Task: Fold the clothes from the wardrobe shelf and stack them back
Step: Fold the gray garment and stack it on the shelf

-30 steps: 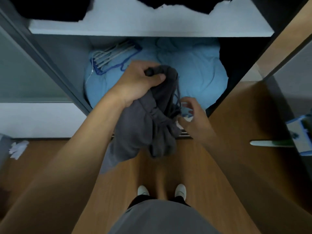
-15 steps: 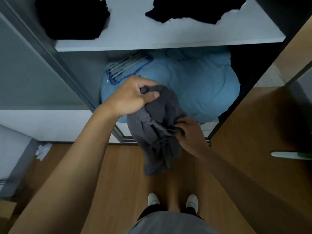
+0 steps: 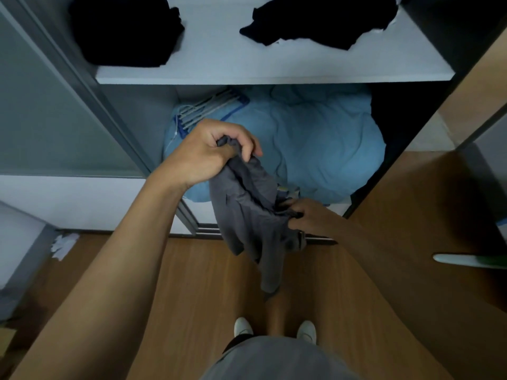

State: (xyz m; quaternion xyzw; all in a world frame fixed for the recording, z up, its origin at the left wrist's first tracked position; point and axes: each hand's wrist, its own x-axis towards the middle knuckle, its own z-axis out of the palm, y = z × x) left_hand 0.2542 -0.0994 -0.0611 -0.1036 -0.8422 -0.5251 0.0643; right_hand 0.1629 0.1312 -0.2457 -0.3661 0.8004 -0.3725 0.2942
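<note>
Hanging below the white wardrobe shelf [image 3: 219, 61], a crumpled dark grey fabric garment [image 3: 247, 212] is bunched in my left grip [image 3: 208, 154], fingers curled round it; my right grip [image 3: 307, 215] pinches a lower fold.

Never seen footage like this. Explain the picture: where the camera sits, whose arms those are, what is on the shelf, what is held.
There is no machine here: the camera sits on a person's head and looks down, so the arms are their own, with their white shoes on the wooden floor below. They face an open wardrobe. On the white shelf lie a dark pile at the left and a crumpled black garment at the right. Under it sit blue bedding and some hangers. The left hand grips the top of a grey garment, which hangs unfolded; the right hand holds it lower down.
</note>
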